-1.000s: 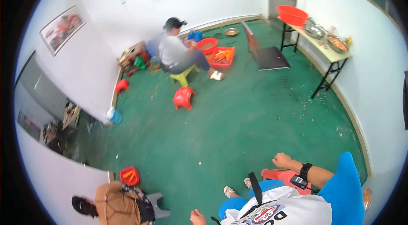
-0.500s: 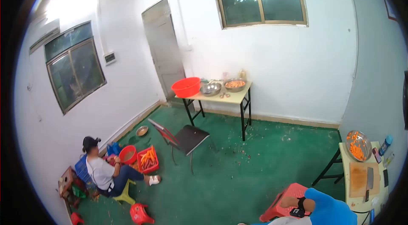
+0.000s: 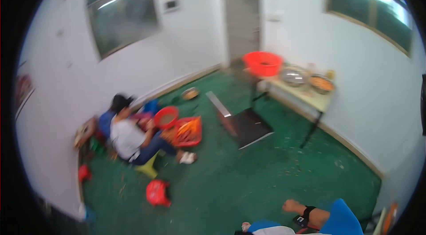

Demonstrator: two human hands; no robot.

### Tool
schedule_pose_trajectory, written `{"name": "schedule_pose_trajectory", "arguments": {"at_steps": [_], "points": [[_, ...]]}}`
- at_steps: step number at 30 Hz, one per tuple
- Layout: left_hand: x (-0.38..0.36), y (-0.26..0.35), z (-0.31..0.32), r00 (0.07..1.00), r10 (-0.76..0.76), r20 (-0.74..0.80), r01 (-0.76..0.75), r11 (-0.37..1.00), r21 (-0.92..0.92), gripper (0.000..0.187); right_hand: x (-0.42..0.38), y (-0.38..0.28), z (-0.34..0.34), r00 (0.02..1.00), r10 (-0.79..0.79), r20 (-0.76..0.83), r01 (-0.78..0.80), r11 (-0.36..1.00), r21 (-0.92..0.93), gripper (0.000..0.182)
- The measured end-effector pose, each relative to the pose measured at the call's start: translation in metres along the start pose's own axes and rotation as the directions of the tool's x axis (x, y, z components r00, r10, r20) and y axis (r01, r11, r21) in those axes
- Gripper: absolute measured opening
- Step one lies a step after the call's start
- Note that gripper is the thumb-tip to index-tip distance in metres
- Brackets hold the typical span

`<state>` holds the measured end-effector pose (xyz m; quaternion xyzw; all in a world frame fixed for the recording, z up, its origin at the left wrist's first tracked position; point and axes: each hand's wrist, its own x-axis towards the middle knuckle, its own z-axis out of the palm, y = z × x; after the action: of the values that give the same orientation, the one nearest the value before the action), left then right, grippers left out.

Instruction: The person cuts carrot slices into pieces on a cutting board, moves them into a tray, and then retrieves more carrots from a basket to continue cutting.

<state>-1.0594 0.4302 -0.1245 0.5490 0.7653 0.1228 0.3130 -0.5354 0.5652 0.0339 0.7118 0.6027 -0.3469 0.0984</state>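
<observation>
Near the bottom right, my right hand (image 3: 290, 206) reaches out over the green floor (image 3: 222, 190), fingers curled in, with no object visible in it. A black band with a small device (image 3: 301, 221) is on that wrist, below a blue sleeve (image 3: 341, 218). At the bottom edge, what looks like part of my left hand (image 3: 246, 226) shows beside more blue and white cloth; its fingers are too small and blurred to read.
At left, a person (image 3: 128, 135) in a cap sits beside a red basin (image 3: 167, 117) and a red basket of carrots (image 3: 188, 131). A red stool (image 3: 157, 192), a black-seated chair (image 3: 250, 126) and a table (image 3: 310, 98) with a large red basin (image 3: 262, 64) and metal bowls stand around.
The view has swung left, so the room's contents appear farther right. The cutting board and knife have left the view. My right hand no longer appears over the red stool at the bottom.
</observation>
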Motion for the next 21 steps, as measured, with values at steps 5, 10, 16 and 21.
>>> {"name": "schedule_pose_trajectory", "arguments": {"at_steps": [5,10,16,21], "points": [[-0.004,0.048,-0.088,0.97,-0.124,-0.211,0.133,0.991,0.027,0.027,0.103,-0.104,-0.066,0.988,-0.152,-0.03,0.149,0.986,-0.07,0.029],[0.098,0.044,-0.155,0.725,-0.664,0.182,0.687,0.679,-0.258,0.026,0.175,-0.199,-0.093,0.971,-0.23,-0.072,0.232,0.972,0.022,0.033],[0.278,-0.013,-0.18,0.972,-0.224,-0.074,0.228,0.973,0.036,0.027,0.287,-0.274,-0.111,0.935,-0.322,-0.148,0.319,0.947,-0.043,0.034],[0.423,0.079,-0.263,0.931,-0.365,-0.02,0.35,0.907,-0.233,0.029,0.328,-0.398,-0.187,0.982,-0.182,-0.043,0.185,0.981,0.058,0.028]]}}
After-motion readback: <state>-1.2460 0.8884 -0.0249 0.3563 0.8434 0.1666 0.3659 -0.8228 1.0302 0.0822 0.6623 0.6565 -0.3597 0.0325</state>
